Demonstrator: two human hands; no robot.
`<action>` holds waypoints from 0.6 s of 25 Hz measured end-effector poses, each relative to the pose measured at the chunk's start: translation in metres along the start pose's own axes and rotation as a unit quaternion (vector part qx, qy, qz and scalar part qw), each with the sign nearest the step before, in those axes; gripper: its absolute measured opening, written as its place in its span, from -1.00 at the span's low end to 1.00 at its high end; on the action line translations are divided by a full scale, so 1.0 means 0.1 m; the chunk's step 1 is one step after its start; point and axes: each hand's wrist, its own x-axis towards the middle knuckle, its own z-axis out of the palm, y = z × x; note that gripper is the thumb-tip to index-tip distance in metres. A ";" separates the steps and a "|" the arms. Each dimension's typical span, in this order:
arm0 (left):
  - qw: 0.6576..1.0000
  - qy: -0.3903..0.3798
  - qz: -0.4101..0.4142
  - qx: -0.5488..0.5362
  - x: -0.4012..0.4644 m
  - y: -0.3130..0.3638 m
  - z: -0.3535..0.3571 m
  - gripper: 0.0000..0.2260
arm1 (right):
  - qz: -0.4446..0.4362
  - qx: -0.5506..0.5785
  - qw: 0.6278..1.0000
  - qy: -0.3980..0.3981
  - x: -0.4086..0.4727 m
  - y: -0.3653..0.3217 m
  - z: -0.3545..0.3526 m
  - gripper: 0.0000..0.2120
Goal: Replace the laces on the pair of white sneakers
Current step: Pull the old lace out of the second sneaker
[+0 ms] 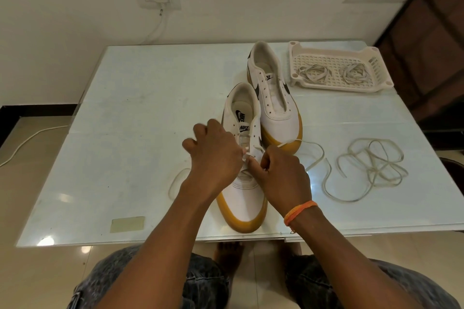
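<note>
Head view: near white leather sneaker with gum sole sits at the front edge of the pale glass surface. Left hand and right hand both have fingers curled, pinching the white flat lace at the lower eyelets. Risk: uneven pull leaves unequal ends; the lace tip may skip an eyelet.

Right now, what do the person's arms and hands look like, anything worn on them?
Both forearms are bare, with no sleeves or gloves in view. The right hand has an orange thread band wound round its wrist, a loose end hanging below. The left hand and its wrist carry nothing: no rings or watch show.
</note>
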 end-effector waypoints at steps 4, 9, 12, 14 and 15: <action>0.840 -0.154 -0.182 -0.488 0.16 -0.26 -0.17 -0.70 | 0.001 0.016 1.000 -0.007 0.00 -0.01 -0.02 -0.67; 0.966 0.050 -0.133 -0.215 0.08 -0.23 -0.06 -0.74 | -0.003 0.015 1.000 -0.006 0.00 0.00 -0.01 -0.67; 0.984 0.148 0.061 -0.072 -0.01 -0.13 -0.01 -0.69 | 0.000 0.016 1.000 -0.004 0.00 0.00 -0.01 -0.65; 0.983 0.143 0.111 -0.022 -0.02 -0.08 0.04 -0.68 | -0.002 0.014 1.000 -0.005 -0.01 0.00 0.00 -0.65; 0.982 0.145 0.121 0.000 -0.02 -0.07 0.07 -0.71 | -0.002 0.013 1.000 -0.006 -0.01 -0.01 0.00 -0.65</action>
